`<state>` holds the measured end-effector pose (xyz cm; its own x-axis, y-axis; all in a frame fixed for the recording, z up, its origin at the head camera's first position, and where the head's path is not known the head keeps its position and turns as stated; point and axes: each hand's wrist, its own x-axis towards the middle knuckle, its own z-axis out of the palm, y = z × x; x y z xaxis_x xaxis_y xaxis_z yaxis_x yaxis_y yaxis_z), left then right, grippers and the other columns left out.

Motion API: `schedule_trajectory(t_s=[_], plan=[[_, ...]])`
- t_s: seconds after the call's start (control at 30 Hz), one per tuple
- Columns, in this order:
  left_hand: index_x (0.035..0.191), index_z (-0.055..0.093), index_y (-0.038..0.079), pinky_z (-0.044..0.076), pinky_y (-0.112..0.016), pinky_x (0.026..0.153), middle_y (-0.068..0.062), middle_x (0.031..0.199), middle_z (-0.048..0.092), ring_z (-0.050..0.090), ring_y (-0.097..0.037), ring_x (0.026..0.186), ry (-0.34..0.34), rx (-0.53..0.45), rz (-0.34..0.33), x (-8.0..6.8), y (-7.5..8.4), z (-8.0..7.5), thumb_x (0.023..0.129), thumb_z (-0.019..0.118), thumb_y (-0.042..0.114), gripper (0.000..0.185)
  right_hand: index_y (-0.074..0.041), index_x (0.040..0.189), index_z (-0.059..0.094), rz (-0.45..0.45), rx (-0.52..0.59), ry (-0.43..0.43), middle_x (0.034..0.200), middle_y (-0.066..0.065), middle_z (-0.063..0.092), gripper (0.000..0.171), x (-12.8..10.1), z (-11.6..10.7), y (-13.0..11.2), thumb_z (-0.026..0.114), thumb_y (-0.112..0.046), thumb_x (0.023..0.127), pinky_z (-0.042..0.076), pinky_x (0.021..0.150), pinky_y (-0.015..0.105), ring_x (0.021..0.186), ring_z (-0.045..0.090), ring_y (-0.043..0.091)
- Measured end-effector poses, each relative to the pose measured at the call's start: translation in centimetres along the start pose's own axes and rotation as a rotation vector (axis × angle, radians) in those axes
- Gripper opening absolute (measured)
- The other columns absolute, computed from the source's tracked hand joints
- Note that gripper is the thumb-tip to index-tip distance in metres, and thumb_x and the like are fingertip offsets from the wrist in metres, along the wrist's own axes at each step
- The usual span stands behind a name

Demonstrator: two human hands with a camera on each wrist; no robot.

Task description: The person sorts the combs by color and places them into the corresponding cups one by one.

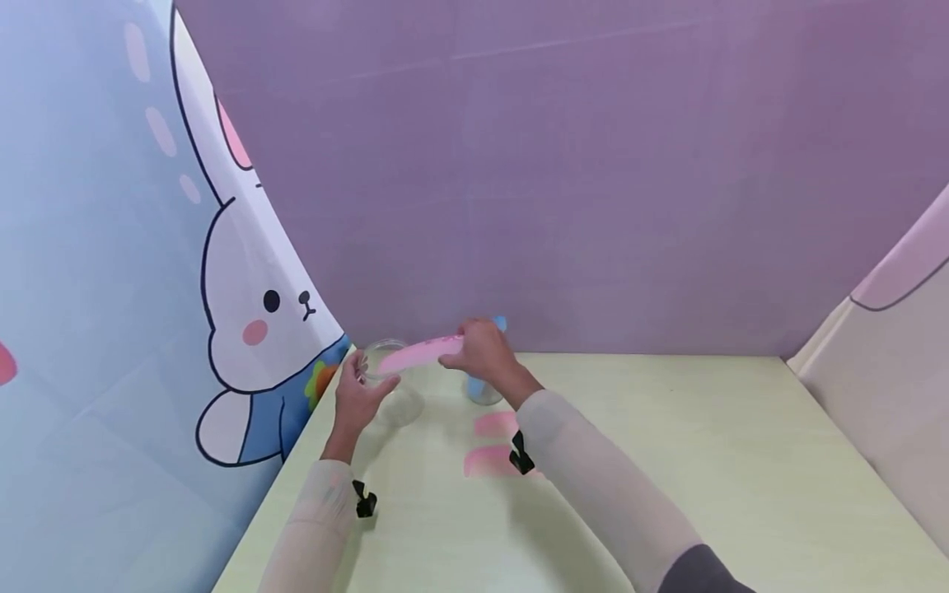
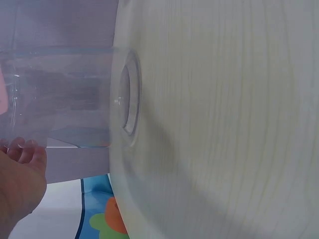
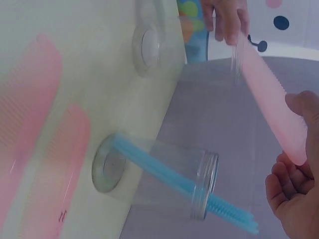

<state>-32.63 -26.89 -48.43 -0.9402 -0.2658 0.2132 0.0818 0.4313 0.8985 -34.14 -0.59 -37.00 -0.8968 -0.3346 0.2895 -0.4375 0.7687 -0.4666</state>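
Observation:
On the left of the head view, my left hand (image 1: 357, 401) grips a clear jar (image 2: 79, 99) near its rim, thumb and fingers on either side. The jar stands upright on the table. My right hand (image 1: 483, 352) pinches a pink comb (image 1: 420, 354) by one end, thumb against fingers. The comb slants down to the left, its far end at the jar's mouth, close to the left fingers in the right wrist view. Behind the right hand is a second clear jar (image 3: 169, 184) with long blue pieces (image 3: 164, 173), ridged at the ends, leaning out of it.
Two more pink combs lie flat on the pale wooden table (image 1: 667, 461), a shorter one (image 1: 495, 424) and a wider one (image 1: 489, 461) nearer me. A purple cloth (image 1: 593, 181) hangs behind, and a blue cloth with a rabbit print (image 1: 245, 329) borders the left side.

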Motion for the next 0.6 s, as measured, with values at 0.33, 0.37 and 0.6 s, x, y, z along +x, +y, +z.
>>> schedule_trajectory(t_s=[0.33,0.37,0.6], plan=[[0.158,0.028,0.012,0.034,-0.056,0.121,-0.015,0.161,0.038,0.038,-0.038,0.147,0.011,0.001,0.001,-0.18,0.24,0.24,0.084,0.082,0.046,0.097,-0.004,0.126,0.066,-0.058,0.199,0.023,0.111,0.01,0.072,0.051,-0.06,0.48,-0.82,0.081,-0.034,0.087,0.059,0.085,0.035,0.1,0.069,0.025],[0.158,0.028,0.013,0.034,-0.056,0.121,-0.015,0.161,0.038,0.038,-0.037,0.147,0.013,0.004,0.0,-0.16,0.2,0.29,0.084,0.082,0.046,0.097,-0.004,0.131,0.064,-0.065,0.206,0.024,0.116,0.01,0.072,0.054,-0.06,0.54,-0.75,0.081,-0.033,0.088,0.059,0.088,0.037,0.105,0.07,0.025],[0.16,0.024,0.015,0.034,-0.059,0.12,-0.015,0.163,0.034,0.036,-0.04,0.148,0.009,0.019,-0.024,0.04,0.01,0.21,0.087,0.081,0.042,0.096,-0.004,0.131,0.064,-0.088,0.263,0.029,0.12,0.014,0.071,0.049,-0.37,0.75,-0.19,0.079,-0.028,0.09,0.06,0.092,0.039,0.107,0.07,0.03]])
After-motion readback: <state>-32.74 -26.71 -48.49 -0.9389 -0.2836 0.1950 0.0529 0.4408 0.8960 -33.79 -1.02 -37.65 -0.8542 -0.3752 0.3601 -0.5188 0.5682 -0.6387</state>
